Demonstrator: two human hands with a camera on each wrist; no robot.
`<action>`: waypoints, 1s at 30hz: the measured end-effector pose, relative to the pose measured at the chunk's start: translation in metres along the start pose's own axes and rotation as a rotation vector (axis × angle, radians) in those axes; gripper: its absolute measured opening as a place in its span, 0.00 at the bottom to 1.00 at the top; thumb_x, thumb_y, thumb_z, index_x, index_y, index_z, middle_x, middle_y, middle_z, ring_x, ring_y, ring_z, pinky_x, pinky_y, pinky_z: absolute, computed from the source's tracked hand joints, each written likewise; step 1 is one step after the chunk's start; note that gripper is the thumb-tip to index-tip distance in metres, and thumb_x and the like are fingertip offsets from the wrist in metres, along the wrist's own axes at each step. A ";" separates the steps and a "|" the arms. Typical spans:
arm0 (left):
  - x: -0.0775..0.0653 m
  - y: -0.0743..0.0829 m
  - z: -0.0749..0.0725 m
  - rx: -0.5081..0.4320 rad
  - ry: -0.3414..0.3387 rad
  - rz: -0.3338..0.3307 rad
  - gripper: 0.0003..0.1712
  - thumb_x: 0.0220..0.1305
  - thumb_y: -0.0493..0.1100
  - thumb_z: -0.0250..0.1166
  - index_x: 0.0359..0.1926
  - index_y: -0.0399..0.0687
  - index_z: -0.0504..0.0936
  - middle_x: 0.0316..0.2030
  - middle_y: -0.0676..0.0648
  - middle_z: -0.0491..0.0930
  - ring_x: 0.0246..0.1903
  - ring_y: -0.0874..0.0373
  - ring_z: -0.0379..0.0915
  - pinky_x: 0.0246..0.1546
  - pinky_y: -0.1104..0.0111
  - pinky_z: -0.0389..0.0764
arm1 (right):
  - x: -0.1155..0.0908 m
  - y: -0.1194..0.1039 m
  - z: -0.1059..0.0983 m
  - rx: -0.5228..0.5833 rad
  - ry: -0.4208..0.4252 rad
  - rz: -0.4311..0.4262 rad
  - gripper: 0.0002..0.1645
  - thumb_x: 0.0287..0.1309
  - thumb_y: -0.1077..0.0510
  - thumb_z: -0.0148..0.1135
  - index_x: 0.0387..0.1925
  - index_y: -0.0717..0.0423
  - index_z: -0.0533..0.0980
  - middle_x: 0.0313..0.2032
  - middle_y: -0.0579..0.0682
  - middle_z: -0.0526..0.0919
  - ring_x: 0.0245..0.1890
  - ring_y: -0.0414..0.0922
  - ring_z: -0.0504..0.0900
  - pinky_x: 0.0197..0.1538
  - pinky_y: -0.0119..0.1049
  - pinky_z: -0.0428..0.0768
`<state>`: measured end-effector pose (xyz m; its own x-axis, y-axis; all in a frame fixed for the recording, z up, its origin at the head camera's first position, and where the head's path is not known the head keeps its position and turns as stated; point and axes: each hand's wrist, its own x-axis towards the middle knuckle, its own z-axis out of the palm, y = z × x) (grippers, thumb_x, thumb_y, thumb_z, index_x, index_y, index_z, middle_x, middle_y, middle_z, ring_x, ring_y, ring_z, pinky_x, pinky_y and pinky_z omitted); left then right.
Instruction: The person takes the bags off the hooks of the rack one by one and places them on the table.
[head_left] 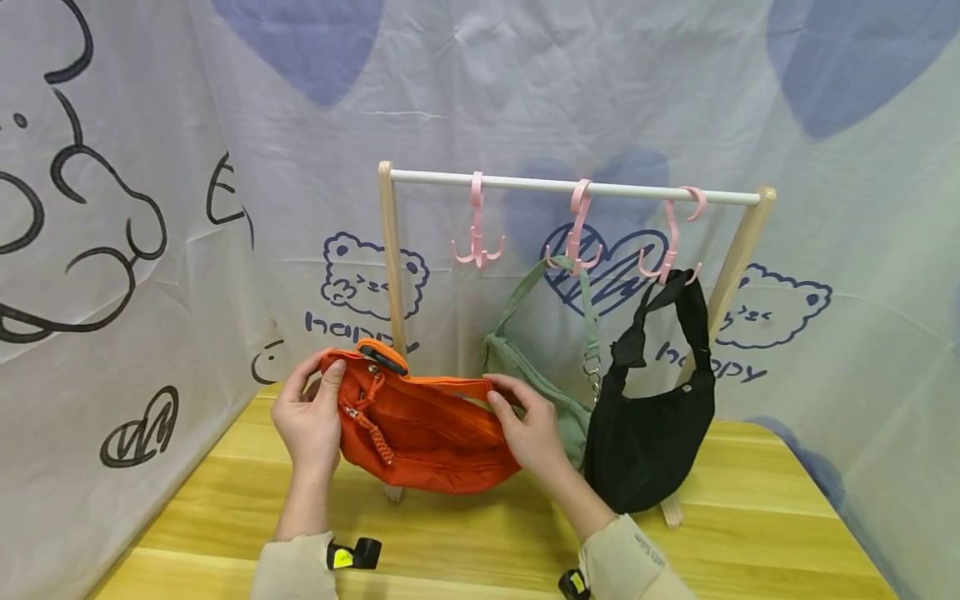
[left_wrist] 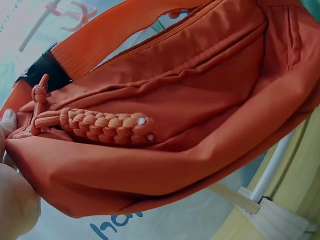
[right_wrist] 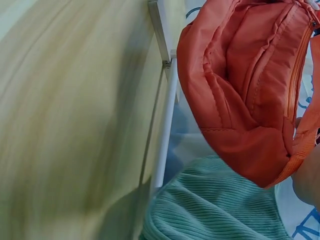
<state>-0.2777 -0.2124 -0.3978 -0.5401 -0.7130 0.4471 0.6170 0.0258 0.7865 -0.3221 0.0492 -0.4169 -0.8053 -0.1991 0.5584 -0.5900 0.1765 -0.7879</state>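
An orange-red waist bag (head_left: 442, 450) is held up in front of the rack, between both hands. My left hand (head_left: 311, 417) pinches its left upper corner, close to the black strap buckle (head_left: 384, 358). At the opposite upper corner, my right hand (head_left: 534, 429) grips the bag and strap between thumb and fingers. A braided cord pull (left_wrist: 102, 125) hangs across the bag's front. The orange webbing strap (left_wrist: 107, 42) runs along the top edge in the left wrist view.
A rack with a white bar (head_left: 630, 190) carries pink hooks (head_left: 477, 233). A green corduroy bag (head_left: 532, 375) hangs from the middle hook, a black bag (head_left: 652, 442) from the right one. The rack stands on a wooden table (head_left: 757, 500) before a printed cloth.
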 end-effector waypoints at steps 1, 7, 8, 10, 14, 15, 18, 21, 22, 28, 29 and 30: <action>0.000 0.000 0.000 -0.003 0.007 -0.003 0.16 0.65 0.34 0.73 0.52 0.31 0.87 0.42 0.54 0.86 0.35 0.65 0.85 0.36 0.77 0.85 | -0.001 0.001 0.000 0.003 -0.001 -0.003 0.16 0.72 0.59 0.64 0.58 0.52 0.84 0.53 0.49 0.88 0.52 0.47 0.85 0.57 0.42 0.83; 0.002 0.000 -0.003 -0.014 0.024 -0.007 0.16 0.65 0.35 0.73 0.52 0.30 0.87 0.42 0.54 0.86 0.35 0.64 0.85 0.36 0.76 0.85 | -0.012 0.009 -0.001 0.043 0.031 -0.001 0.18 0.71 0.59 0.65 0.60 0.53 0.83 0.55 0.50 0.86 0.52 0.47 0.83 0.54 0.33 0.83; 0.002 0.000 -0.004 -0.017 0.025 -0.008 0.16 0.65 0.35 0.73 0.52 0.30 0.87 0.43 0.54 0.86 0.35 0.64 0.85 0.36 0.76 0.86 | -0.014 0.010 -0.001 0.050 0.038 -0.009 0.18 0.71 0.59 0.66 0.60 0.53 0.83 0.55 0.50 0.86 0.52 0.47 0.83 0.54 0.32 0.83; 0.003 0.000 -0.004 -0.021 0.027 -0.009 0.16 0.65 0.35 0.73 0.52 0.30 0.87 0.43 0.53 0.86 0.35 0.64 0.85 0.36 0.76 0.86 | -0.018 0.012 -0.002 0.055 0.051 -0.034 0.20 0.69 0.60 0.68 0.61 0.52 0.82 0.56 0.49 0.85 0.54 0.47 0.82 0.55 0.31 0.82; 0.003 0.001 -0.005 -0.038 0.035 -0.016 0.14 0.65 0.34 0.73 0.51 0.33 0.88 0.44 0.52 0.86 0.36 0.64 0.86 0.37 0.75 0.86 | -0.025 0.014 -0.003 0.051 0.073 -0.113 0.26 0.64 0.62 0.73 0.63 0.50 0.81 0.60 0.48 0.83 0.57 0.49 0.82 0.60 0.29 0.80; 0.003 0.001 -0.006 -0.042 0.038 -0.019 0.14 0.65 0.34 0.73 0.51 0.34 0.88 0.44 0.52 0.86 0.36 0.63 0.86 0.37 0.75 0.86 | -0.027 0.015 -0.003 0.052 0.084 -0.136 0.28 0.62 0.64 0.74 0.63 0.50 0.81 0.61 0.48 0.83 0.58 0.50 0.82 0.60 0.28 0.79; 0.003 0.001 -0.007 -0.041 0.048 -0.031 0.15 0.65 0.34 0.73 0.51 0.34 0.88 0.44 0.52 0.86 0.37 0.63 0.86 0.38 0.74 0.86 | -0.033 0.017 -0.002 0.069 0.121 -0.206 0.32 0.55 0.68 0.77 0.63 0.54 0.81 0.61 0.52 0.82 0.57 0.53 0.83 0.60 0.30 0.80; 0.003 0.001 -0.008 -0.044 0.060 -0.043 0.16 0.66 0.34 0.72 0.53 0.32 0.87 0.44 0.52 0.86 0.37 0.63 0.86 0.39 0.74 0.87 | -0.037 0.020 0.000 0.085 0.165 -0.251 0.34 0.50 0.73 0.78 0.61 0.60 0.81 0.60 0.57 0.82 0.56 0.53 0.83 0.60 0.33 0.81; 0.004 0.001 -0.009 -0.047 0.064 -0.044 0.16 0.66 0.34 0.72 0.53 0.32 0.87 0.44 0.52 0.86 0.37 0.63 0.86 0.39 0.74 0.87 | -0.038 0.021 0.000 0.088 0.181 -0.260 0.34 0.50 0.73 0.78 0.60 0.62 0.81 0.59 0.58 0.82 0.56 0.53 0.83 0.59 0.33 0.82; 0.007 0.002 -0.009 -0.099 0.088 -0.045 0.12 0.65 0.32 0.72 0.49 0.37 0.90 0.42 0.51 0.86 0.36 0.64 0.87 0.39 0.75 0.86 | -0.046 0.026 0.003 0.100 0.271 -0.245 0.31 0.47 0.74 0.79 0.56 0.61 0.83 0.54 0.60 0.84 0.55 0.44 0.82 0.54 0.25 0.81; 0.007 0.002 -0.009 -0.103 0.092 -0.045 0.11 0.65 0.32 0.72 0.48 0.39 0.90 0.41 0.52 0.86 0.36 0.64 0.87 0.39 0.75 0.86 | -0.047 0.027 0.003 0.104 0.278 -0.236 0.31 0.47 0.74 0.79 0.56 0.61 0.83 0.53 0.60 0.84 0.55 0.42 0.82 0.53 0.25 0.81; 0.007 0.002 -0.009 -0.105 0.095 -0.046 0.11 0.65 0.32 0.72 0.48 0.38 0.90 0.41 0.52 0.86 0.36 0.65 0.86 0.39 0.75 0.86 | -0.048 0.029 0.004 0.107 0.283 -0.231 0.30 0.48 0.75 0.79 0.55 0.60 0.84 0.53 0.60 0.84 0.54 0.41 0.82 0.52 0.24 0.81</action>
<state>-0.2751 -0.2239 -0.3967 -0.5152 -0.7752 0.3656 0.6524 -0.0781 0.7538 -0.2999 0.0605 -0.4675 -0.6449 0.0548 0.7623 -0.7604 0.0538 -0.6472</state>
